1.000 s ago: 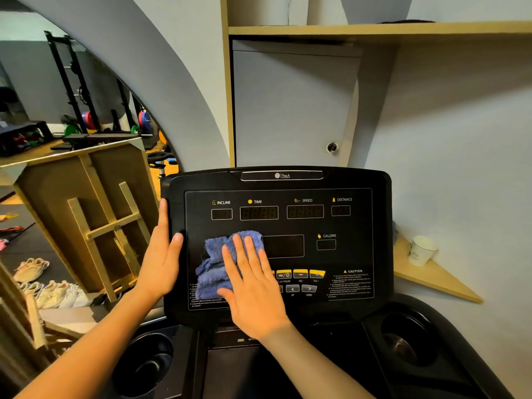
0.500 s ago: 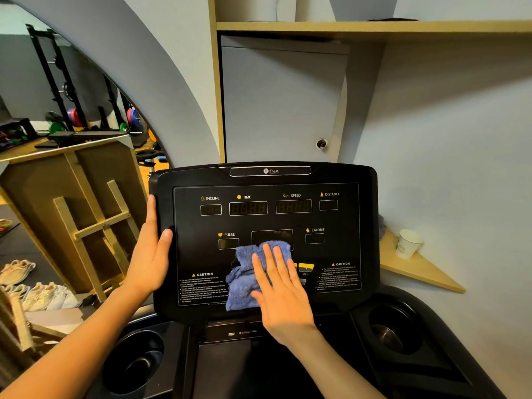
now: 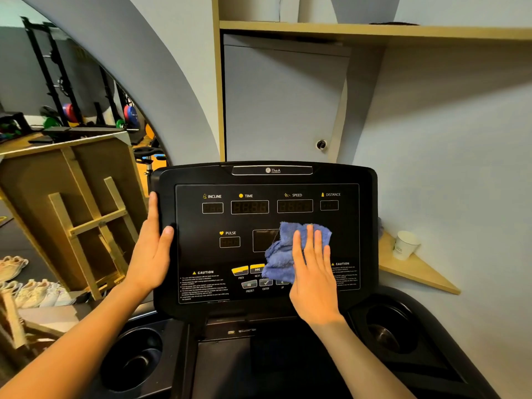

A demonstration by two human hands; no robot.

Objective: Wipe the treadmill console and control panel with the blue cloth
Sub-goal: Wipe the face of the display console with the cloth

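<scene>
Cupholders sit nearest, then the right hand — fingers straight, flat on the blue cloth, mid-panel by the buttons. Soft, light, bunchy; best pressed through its middle. Left hand clasps the console edge.

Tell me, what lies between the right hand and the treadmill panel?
The blue cloth, pressed flat under the right hand against the panel, as the head view shows.
</scene>
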